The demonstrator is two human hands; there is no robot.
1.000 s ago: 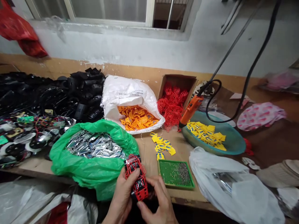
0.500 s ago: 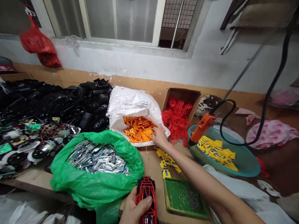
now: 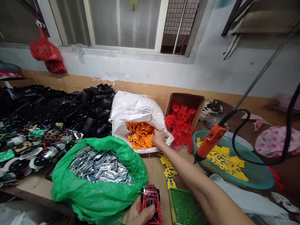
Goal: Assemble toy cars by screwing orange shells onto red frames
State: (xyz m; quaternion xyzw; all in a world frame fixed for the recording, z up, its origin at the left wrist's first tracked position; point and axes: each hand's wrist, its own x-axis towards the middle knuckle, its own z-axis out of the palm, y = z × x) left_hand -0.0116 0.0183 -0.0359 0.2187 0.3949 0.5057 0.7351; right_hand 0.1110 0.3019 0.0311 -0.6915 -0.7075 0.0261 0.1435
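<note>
My left hand (image 3: 142, 213) grips a toy car (image 3: 151, 203) with black wheels and a red cage-like frame, low in the view, thumb across its top. Farther forward, my right hand (image 3: 158, 137) is at the mouth of a white woven sack (image 3: 138, 104), its bent fingers against the orange plastic parts (image 3: 140, 132) heaped inside. The fingertips are partly hidden, so I cannot make out what is between them. Beside the toy car stands a green plastic bag (image 3: 93, 200) full of shiny metal-looking pieces (image 3: 100, 165).
Red cage frames (image 3: 179, 122) spill from a cardboard box (image 3: 199, 106). An orange electric screwdriver (image 3: 212, 140) hangs above a teal basin (image 3: 262, 175) of yellow parts (image 3: 225, 159). A green tray (image 3: 182, 203) lies under my right forearm. Black shells (image 3: 58, 109) and wired parts (image 3: 35, 147) are piled left.
The whole view has shifted slightly, so things sit lower in the picture. My right hand stays at the orange parts, its fingers more curled. My left hand keeps hold of the toy car.
</note>
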